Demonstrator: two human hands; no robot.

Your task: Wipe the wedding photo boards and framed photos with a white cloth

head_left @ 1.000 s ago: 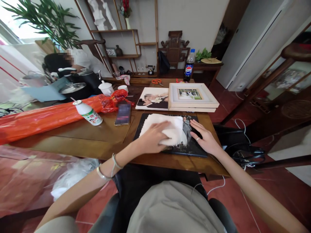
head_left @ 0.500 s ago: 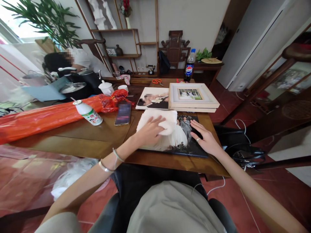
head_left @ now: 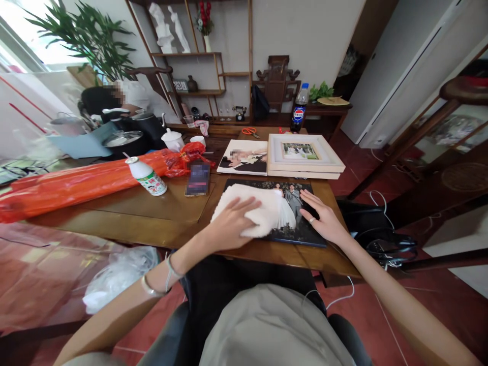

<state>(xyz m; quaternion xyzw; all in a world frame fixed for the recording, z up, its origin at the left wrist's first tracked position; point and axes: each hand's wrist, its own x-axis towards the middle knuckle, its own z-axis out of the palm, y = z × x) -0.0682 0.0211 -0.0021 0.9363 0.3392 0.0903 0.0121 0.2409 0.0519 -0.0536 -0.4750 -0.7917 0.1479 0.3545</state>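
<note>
A dark photo panel [head_left: 301,234] showing a couple in wedding clothes lies flat near the table's front edge. My left hand [head_left: 232,223] presses a fluffy white cloth [head_left: 263,203] onto its left part, fingers stretched over the cloth. The cloth covers much of the panel's left side and part of the pictured white dress. My right hand [head_left: 322,216] rests at the panel's right side with its fingers apart, holding nothing. Just behind the panel lie another photo print [head_left: 244,157] and a pale-framed picture [head_left: 328,155].
On the wooden table [head_left: 152,223] are a phone [head_left: 197,179], a white drink bottle [head_left: 148,177] and a long orange plastic-wrapped bundle [head_left: 84,180]. Farther back stand a cola bottle [head_left: 299,109], orange-handled scissors [head_left: 249,131] and a white lidded pot [head_left: 172,139]. Another person [head_left: 129,96] is partly visible at left.
My left hand has drawn the cloth toward me and slightly left, uncovering the panel's top left edge. My right hand has hardly moved. The camera view has shifted slightly.
</note>
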